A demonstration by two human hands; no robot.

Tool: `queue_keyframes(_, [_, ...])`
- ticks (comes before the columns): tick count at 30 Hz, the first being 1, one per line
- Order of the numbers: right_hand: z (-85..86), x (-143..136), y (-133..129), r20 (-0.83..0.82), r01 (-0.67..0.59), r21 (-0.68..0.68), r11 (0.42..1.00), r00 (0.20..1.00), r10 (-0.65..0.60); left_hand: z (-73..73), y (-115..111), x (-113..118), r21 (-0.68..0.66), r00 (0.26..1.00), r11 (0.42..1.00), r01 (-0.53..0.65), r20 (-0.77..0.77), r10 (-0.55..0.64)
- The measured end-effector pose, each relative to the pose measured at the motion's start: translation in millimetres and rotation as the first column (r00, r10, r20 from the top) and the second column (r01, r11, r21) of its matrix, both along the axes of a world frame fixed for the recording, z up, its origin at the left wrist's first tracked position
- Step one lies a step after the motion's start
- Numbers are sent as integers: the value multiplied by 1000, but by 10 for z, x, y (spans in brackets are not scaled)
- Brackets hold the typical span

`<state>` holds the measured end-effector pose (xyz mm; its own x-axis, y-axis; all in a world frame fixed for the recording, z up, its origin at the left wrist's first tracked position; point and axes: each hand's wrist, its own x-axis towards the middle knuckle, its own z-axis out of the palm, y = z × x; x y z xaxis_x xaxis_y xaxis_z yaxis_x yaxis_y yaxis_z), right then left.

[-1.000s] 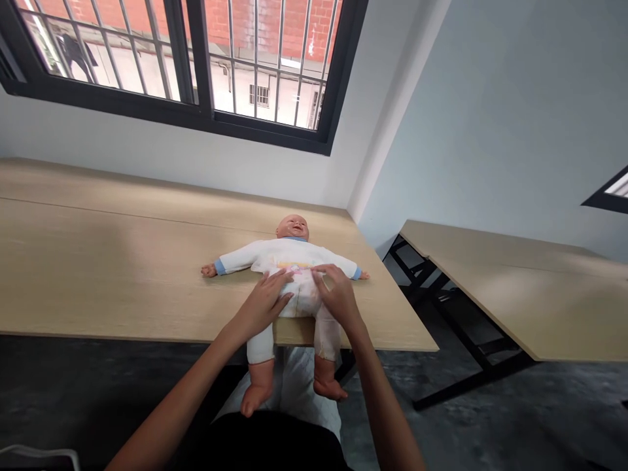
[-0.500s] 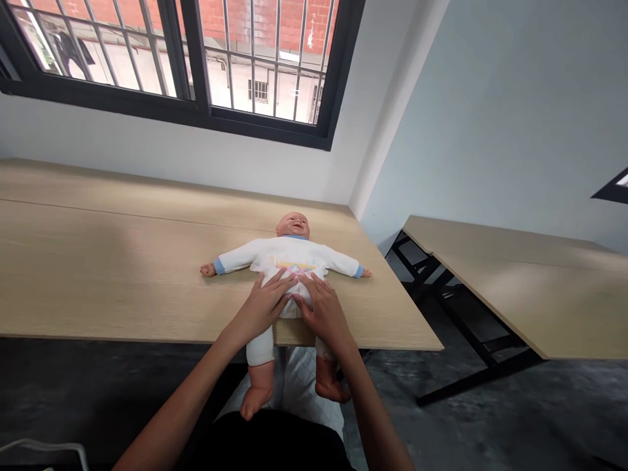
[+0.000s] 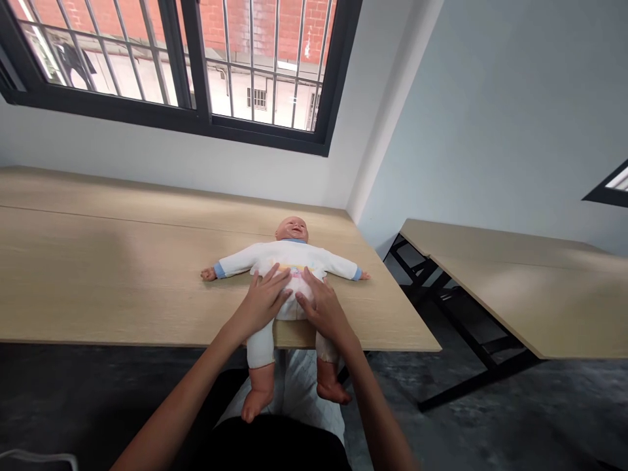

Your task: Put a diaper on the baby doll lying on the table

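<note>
A baby doll (image 3: 289,252) lies face up on the wooden table (image 3: 147,281), its arms stretched out to both sides. It wears a white outfit with blue cuffs and collar and a coloured print on the front. The doll's legs hang over the table's front edge, with bare feet. My left hand (image 3: 265,304) rests flat on the left side of its belly, fingers spread. On the right side of the belly lies my right hand (image 3: 324,307), also with fingers apart. Both palms face down and neither hand grips anything.
Behind the table is a barred window (image 3: 265,65) in a white wall. A second table (image 3: 515,281) with black metal legs stands to the right, across a gap. My lap (image 3: 294,392) is under the doll's feet, above a dark floor.
My hands have moved slightly apart on the doll's belly, leaving a wider gap between the fingertips. The doll stays in the same place; the view has tilted slightly.
</note>
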<state>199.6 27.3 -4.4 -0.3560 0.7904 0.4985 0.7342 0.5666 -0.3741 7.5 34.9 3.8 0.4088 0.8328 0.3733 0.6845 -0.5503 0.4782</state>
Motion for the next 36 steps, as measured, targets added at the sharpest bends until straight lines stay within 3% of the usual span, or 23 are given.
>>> queue_keyframes(4, [-69,-37,0,6,0,-2,1000,1000,0,-63,10,24,-15,997,1000,17,-79,-18])
queue_keyframes(13, [-86,81,-247,-58,80,72,994,995,-76,-22,-105,-118,42,999,998,44,10,-44])
queue_keyframes(18, [-157,221,-443,-203,245,119,962,954,-218,-107,-234,-256,160,981,981,-105,181,75])
queue_keyframes(24, [-206,125,-471,-194,258,46,965,950,-244,-234,-333,-134,118,958,972,-205,229,174])
queue_keyframes(28, [-180,78,-461,-184,263,29,964,950,-253,-227,-329,-51,100,961,978,-185,227,159])
queue_keyframes(36, [-126,157,-426,-130,286,14,958,951,-281,-228,-277,-172,67,955,989,-134,273,111])
